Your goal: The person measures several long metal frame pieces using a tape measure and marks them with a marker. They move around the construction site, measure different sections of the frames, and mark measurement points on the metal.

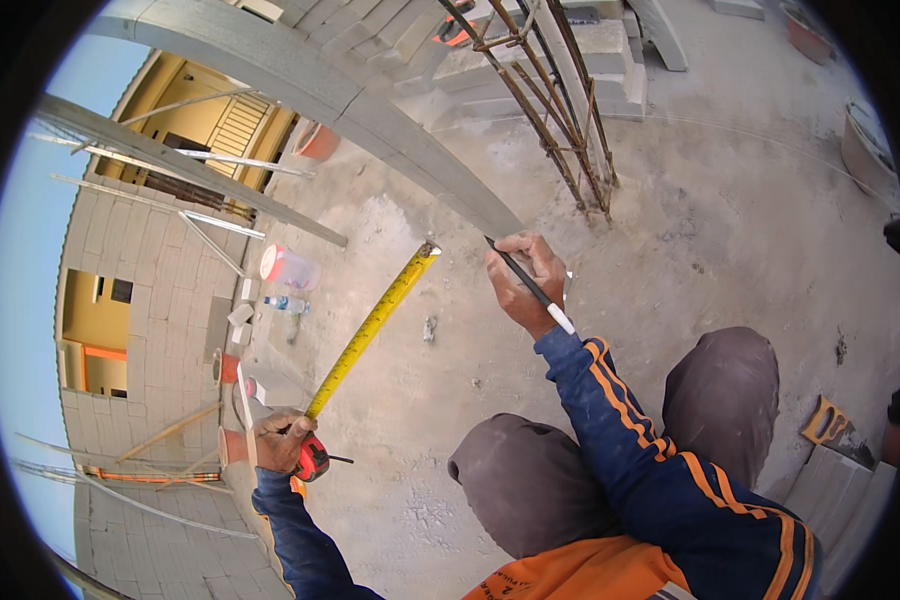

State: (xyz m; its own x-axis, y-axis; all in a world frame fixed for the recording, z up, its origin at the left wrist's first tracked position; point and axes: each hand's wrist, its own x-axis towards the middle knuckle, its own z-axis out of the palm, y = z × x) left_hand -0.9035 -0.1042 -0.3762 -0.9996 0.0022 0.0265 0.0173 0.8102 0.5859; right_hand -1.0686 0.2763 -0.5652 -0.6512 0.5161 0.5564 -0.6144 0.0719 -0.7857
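My left hand (pixel 280 441) is closed around a red and black tape measure (pixel 312 459) at the lower left. Its yellow blade (pixel 373 331) is drawn out and slants up to the right, with the metal hook at the free end apart from my right hand. Between the fingers of my right hand (pixel 530 284) is a slim dark pen with a white end (pixel 536 287), its dark tip pointing up and left. That tip is close to the lower end of a long grey block wall edge (pixel 400 140). A small pale bit shows beside the right hand; I cannot make out what it is.
Tied rebar (pixel 560 115) rises from the concrete floor (pixel 670 280), before stacked grey blocks (pixel 580 55). A handsaw (pixel 825 422) lies by blocks at the right. Buckets (pixel 868 150), a clear tub (pixel 292 270) and a water bottle (pixel 288 304) stand or lie around.
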